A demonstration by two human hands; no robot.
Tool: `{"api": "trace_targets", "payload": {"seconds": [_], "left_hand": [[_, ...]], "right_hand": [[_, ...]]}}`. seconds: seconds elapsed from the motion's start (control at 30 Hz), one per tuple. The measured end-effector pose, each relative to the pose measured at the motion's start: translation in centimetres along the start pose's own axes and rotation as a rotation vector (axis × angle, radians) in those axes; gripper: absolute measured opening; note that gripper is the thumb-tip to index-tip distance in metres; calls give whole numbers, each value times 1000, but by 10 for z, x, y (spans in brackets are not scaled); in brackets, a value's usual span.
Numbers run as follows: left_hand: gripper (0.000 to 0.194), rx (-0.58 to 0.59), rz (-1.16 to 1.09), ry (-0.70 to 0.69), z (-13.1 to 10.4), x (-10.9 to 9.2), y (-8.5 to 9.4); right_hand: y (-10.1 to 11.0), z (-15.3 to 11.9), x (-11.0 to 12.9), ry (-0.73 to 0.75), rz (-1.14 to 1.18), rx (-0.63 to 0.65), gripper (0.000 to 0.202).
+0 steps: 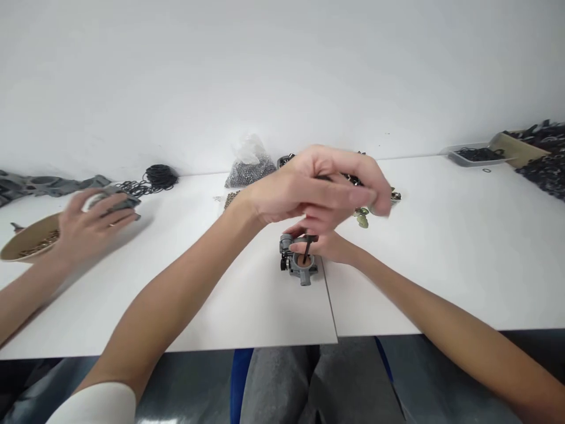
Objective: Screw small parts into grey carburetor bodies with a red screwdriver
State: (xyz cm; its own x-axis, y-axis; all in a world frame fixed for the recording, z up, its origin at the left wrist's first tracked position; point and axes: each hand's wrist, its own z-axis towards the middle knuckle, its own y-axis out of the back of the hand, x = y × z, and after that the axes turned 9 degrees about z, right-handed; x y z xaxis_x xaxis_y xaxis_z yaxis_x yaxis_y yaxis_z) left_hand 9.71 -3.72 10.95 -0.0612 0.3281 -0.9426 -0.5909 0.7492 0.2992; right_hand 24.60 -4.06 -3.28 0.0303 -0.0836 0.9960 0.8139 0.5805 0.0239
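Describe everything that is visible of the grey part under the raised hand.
The grey part looks like metal, its round opening facing up, with something brownish inside. A short tube points toward the wearer; a grey cap and a black knob sit at the left. It appears to rest on the white table, near a seam. The right hand touches its far side, and a dark rod below the left hand points into the opening.

L arm: 1 ea., in fr. lower L, elbow bent, forearm bare, slanting up to ctr. L wrist: lifted, sl. bent. L hand: above R hand, pointing R, fingers curled in grip, sl. blurred. R arm: 1 ea., bare, in fr. lower R, slanting up-L. R hand: partly hidden behind L, fingers reaching L, gripping.
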Motion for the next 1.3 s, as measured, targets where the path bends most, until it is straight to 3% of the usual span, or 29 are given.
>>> {"api": "trace_targets", "payload": {"seconds": [0.03, 0.17, 0.23, 0.3, 0.4, 0.6, 0.67, 0.87, 0.93, 1.07, 1.2, 1.3], "left_hand": [[9, -70, 44, -15, 2, -4, -6], [9, -532, 54, -126, -2, -9, -35], [12, -574, 12, -179, -9, -4, -40], [13, -450, -10, -199, -14, 3, -36], [20, -159, -32, -153, -16, 16, -17], [42, 226, -234, -163, 2, 31, 12], [44, 269, -287, -174, 6, 30, 15], [34, 230, -334, -210, 5, 24, 6], [28, 113, -318, -168, 4, 20, -1], [18, -272, -324, -95, -1, 6, 0], [20, -663, -397, -183, -23, 5, 30], [29, -979, -303, -237, -41, 34, 51]], "right_hand": [[-1, 0, 0, -17, 21, -12, 42], [-3, 1, -5, -16, 120, -5, 40], [-2, 2, -7, 15, 132, 17, 38], [0, 3, -8, 52, 83, 44, 34], [3, 5, -9, 84, -6, 64, 30], [4, 3, -6, 32, 25, 15, 37], [2, 3, -6, 1, 39, -21, 41], [2, 4, -11, -24, 92, -10, 44], [2, 5, -11, -19, 113, 2, 45], [0, 6, -12, -29, 126, 28, 48], [6, 4, -7, 3, 33, 88, 46], [14, -3, 6, 122, -173, 67, 36]]}}
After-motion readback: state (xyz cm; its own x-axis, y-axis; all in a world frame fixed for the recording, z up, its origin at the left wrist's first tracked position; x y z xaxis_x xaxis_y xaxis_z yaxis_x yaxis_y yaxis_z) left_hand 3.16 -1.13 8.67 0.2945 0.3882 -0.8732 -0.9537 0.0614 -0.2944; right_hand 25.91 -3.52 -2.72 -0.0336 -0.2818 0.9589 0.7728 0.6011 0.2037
